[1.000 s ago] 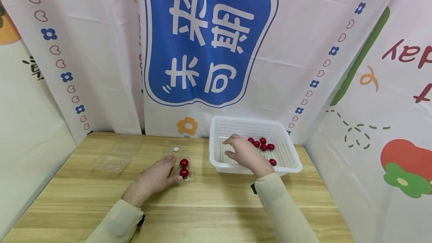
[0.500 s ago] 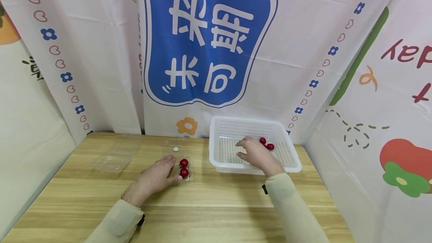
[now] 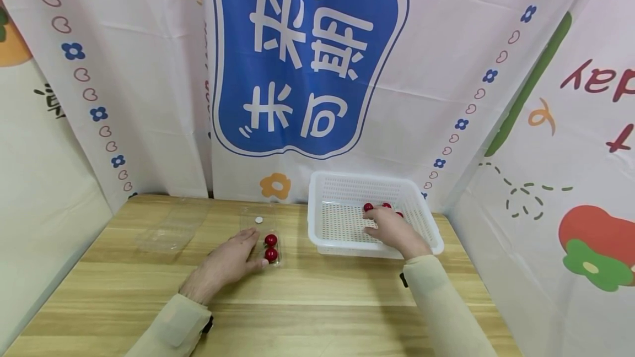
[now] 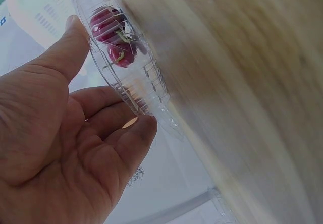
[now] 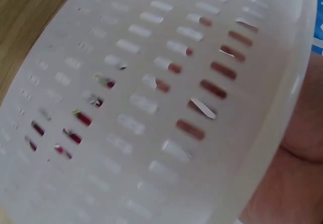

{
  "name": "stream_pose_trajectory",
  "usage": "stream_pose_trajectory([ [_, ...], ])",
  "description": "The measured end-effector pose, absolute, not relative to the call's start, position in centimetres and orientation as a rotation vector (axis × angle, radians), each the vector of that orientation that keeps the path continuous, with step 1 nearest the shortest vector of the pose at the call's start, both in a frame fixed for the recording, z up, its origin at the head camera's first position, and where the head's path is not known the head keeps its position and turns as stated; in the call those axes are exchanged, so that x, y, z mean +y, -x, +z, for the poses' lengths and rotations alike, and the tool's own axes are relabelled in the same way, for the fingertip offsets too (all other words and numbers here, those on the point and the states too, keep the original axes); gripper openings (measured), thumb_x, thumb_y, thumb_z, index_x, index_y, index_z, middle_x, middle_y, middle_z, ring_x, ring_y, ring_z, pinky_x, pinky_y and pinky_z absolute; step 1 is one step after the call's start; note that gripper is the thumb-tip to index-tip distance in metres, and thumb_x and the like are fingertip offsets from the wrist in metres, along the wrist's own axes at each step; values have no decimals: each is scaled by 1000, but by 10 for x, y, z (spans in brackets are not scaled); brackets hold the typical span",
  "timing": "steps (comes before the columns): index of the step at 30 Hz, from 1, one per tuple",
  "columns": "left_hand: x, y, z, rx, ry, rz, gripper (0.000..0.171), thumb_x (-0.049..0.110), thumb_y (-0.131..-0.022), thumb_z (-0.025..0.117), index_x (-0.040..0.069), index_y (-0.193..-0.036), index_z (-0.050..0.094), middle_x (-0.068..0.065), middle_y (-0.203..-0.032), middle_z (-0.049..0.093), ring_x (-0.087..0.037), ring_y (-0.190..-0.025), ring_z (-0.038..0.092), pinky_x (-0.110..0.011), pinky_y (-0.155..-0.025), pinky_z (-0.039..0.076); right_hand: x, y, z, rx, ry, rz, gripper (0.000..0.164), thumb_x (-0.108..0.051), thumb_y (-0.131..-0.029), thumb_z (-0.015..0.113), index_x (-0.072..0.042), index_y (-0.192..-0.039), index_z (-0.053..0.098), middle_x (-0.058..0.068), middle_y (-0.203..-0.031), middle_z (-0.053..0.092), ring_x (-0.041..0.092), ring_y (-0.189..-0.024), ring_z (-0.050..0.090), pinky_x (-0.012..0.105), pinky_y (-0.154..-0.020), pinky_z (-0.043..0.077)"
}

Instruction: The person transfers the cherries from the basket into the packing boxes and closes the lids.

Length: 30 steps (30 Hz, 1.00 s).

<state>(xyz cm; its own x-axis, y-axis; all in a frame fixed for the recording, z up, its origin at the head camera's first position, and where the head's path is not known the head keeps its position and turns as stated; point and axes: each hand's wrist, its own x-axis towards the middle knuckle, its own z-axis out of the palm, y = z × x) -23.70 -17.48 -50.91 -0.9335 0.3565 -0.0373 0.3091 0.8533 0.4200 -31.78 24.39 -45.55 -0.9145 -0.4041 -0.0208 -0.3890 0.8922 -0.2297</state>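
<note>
two red fruits in a clear box, more in the basket

two glossy, round red fruits [image 3: 270, 254] sit together in a small clear plastic box [image 4: 153, 75] on the table; green stems show through its wall. left hand [image 3: 229, 260] unclenched beside it, thumb and relaxed fingers touching its edge. a small white disc [image 3: 259, 220] shows just beyond the pair.

right hand [image 3: 395, 230] inside the white rectangular perforated plastic basket [image 3: 342, 223], thumb and fingers parted, apparently grasping nothing; cannot tell whether a fingertip touches the nearest loose red fruit [image 3: 368, 207]. other red ones partly hidden behind the hand.

farther left, another clear plastic container [image 3: 171, 236]. all on a wood-grain table [image 3: 297, 313]; white printed cloth [image 3: 426, 81] behind.
</note>
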Motion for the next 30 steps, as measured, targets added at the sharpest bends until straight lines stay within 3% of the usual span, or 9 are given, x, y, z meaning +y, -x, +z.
stream_pose_trajectory([
  [13, -175, 237, -510, 2911, -520, 627, 88, 41, -112, 82, -19, -166, 49, -40, -179, 45, -59, -169, 46, -71, -141, 41, 270, 320, -454, 2929, 497, -335, 38, -13, -109, 83, 4, -143, 79, 23, -144, 83, 44, -138, 78, 61, -125, 62],
  [24, -175, 237, -510, 2917, -516, 628, 87, 42, -112, 82, -19, -166, 50, -40, -179, 46, -60, -169, 47, -71, -141, 42, 319, 363, -501, 2906, 546, -215, 32, -25, -105, 89, -7, -131, 87, 12, -126, 88, 32, -116, 81, 54, -108, 69],
  [30, -175, 237, -510, 2915, -516, 632, 86, 40, -112, 82, -19, -166, 50, -40, -179, 46, -59, -168, 47, -71, -141, 42, 314, 353, -485, 2855, 422, -164, 25, -14, -107, 85, -6, -131, 87, 14, -134, 87, 34, -122, 81, 57, -112, 68],
])
